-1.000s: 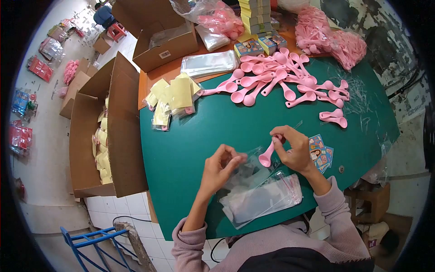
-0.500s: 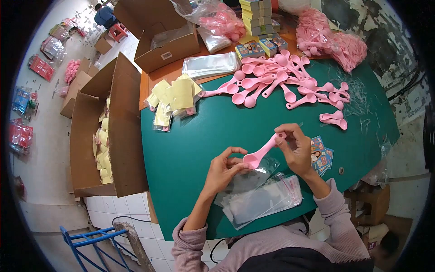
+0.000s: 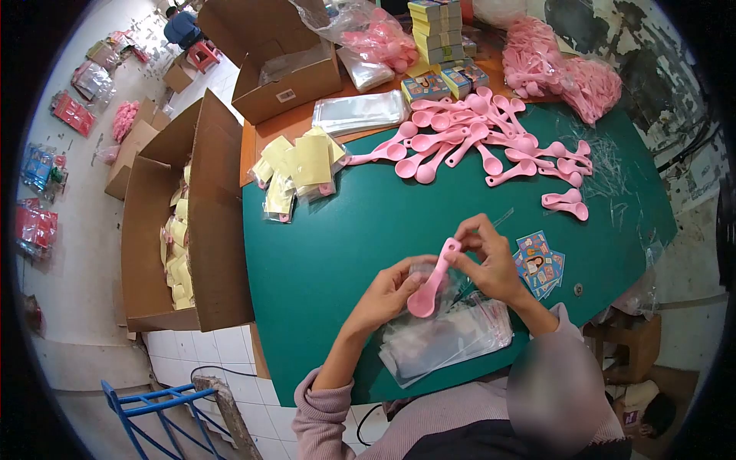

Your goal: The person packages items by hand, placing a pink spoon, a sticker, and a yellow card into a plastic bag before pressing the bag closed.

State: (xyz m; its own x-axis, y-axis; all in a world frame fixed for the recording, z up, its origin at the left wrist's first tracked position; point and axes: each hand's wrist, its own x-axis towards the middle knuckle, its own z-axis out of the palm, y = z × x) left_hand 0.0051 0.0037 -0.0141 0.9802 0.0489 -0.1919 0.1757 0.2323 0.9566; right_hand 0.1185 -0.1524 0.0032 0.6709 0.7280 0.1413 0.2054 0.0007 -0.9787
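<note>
A pink measuring spoon hangs bowl-down from my right hand, which pinches the end of its handle between thumb and fingers. My left hand is closed on a clear plastic bag, which lies behind and around the spoon; how far the spoon is inside cannot be made out. Beneath my hands is a stack of clear plastic bags. Several blue printed cards lie fanned out to the right of my right hand.
Loose pink spoons are heaped across the green table. Packed spoons with yellow cards lie at its left. A large cardboard box stands beside the table. Card stacks rise at the back. A person sits far off; another is lower right.
The spoon has swung to a steeper, bowl-down angle and come lower. My left hand has left the spoon's bowl and now has the clear bag, raised beside the spoon.
</note>
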